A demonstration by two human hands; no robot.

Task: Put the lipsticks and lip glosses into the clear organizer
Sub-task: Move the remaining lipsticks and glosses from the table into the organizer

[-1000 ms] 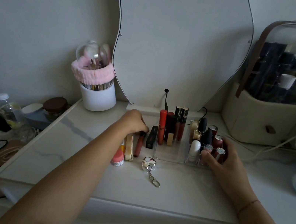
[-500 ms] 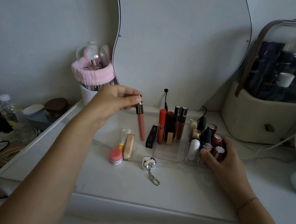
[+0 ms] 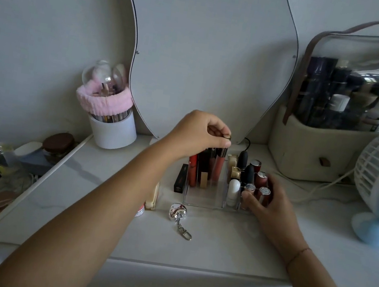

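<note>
Pale walls and a wavy-edged mirror [image 3: 203, 46] fill the upper half of the frame, above a white vanity top [image 3: 216, 247] that runs across the middle. At centre sits the clear organizer [image 3: 201, 201], already well stocked: tall tubes at its back left, short lipsticks [image 3: 262, 179] in the small cells on its right side.

The left hand [image 3: 197, 136] reaches in from the lower left and pinches the cap of a pink lip gloss [image 3: 219, 165] between thumb and fingertips. The tube stands upright in the open left compartment beside the other tall tubes; whether its foot has reached the floor I cannot tell. The right hand [image 3: 270, 205], at centre right, is curled against the organizer's front right corner, fingers lying on the lipsticks there, apparently steadying the box rather than lifting anything.

So the step in hand looks like seating this gloss. Next it wants lowering until it stands by itself, then a gentle release so the neighbours are not knocked over.

Several pieces lie outside, just left of the organizer: a black tube [image 3: 181, 178] against its wall, a cream tube [image 3: 152, 198] and a pink-capped one [image 3: 140, 211], both partly hidden by the forearm. By my reckoning the task is more than half done. A silver keychain [image 3: 178, 212] lies in front, no part of the job.
</note>
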